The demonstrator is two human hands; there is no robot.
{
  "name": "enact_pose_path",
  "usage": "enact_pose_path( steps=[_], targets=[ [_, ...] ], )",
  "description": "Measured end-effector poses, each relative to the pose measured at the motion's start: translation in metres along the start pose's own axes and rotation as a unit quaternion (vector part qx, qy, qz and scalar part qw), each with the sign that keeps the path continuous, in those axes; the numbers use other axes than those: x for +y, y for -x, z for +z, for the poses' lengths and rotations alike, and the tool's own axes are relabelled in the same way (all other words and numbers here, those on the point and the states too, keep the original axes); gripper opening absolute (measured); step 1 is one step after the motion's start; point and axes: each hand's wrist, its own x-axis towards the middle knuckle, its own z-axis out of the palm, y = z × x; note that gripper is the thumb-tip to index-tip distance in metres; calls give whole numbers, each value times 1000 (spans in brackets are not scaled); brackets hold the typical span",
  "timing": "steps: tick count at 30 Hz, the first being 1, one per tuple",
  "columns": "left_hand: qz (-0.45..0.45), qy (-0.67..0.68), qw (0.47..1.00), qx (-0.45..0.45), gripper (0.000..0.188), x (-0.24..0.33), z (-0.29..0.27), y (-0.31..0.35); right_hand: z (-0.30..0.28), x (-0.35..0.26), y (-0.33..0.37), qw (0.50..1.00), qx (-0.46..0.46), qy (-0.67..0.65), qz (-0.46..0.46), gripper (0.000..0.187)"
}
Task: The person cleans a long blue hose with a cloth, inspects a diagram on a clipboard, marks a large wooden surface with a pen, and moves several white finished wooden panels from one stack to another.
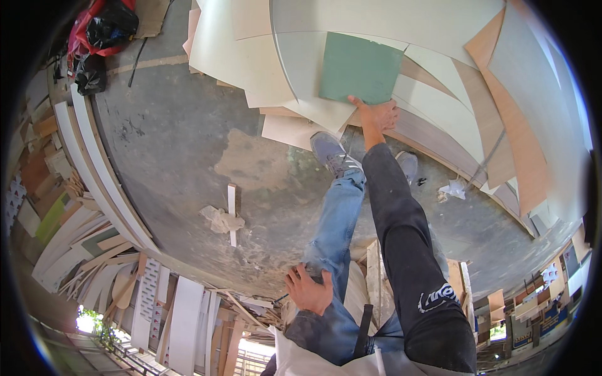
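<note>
My right hand (376, 116) is stretched far forward and grips the lower edge of a green rectangular board (362, 67). Its thumb lies over the board's face, while the other fingers curl at the edge. Behind that board lean large white and pale sheets (235, 53), with wood-coloured panels (480, 103) among them on the right. My left hand (310, 291) rests near my left thigh, fingers apart, holding nothing.
A narrow white strip (232, 216) and a crumpled wrapper (221, 220) lie on the concrete floor. Long white boards (103, 169) and stacked offcuts (84, 241) line the left side. Black and red bags (110, 28) sit far left. White scrap (454, 188) lies near my right foot.
</note>
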Motion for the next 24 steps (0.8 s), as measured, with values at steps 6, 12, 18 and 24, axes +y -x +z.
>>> enact_pose_path(
  steps=[6,12,18,24],
  targets=[
    [15,35,999,23,53,-5,2,5,-62,30,-5,955,-26,-254,-152,53],
    [48,100,991,72,52,-16,-25,20,-293,41,39,888,-95,-394,-218,27],
    [170,283,932,151,37,13,-73,7,-521,60,109,890,-146,-348,-258,38],
    [396,529,672,-335,31,116,-284,79,-683,72,216,895,-52,-320,-307,45]
  ],
)
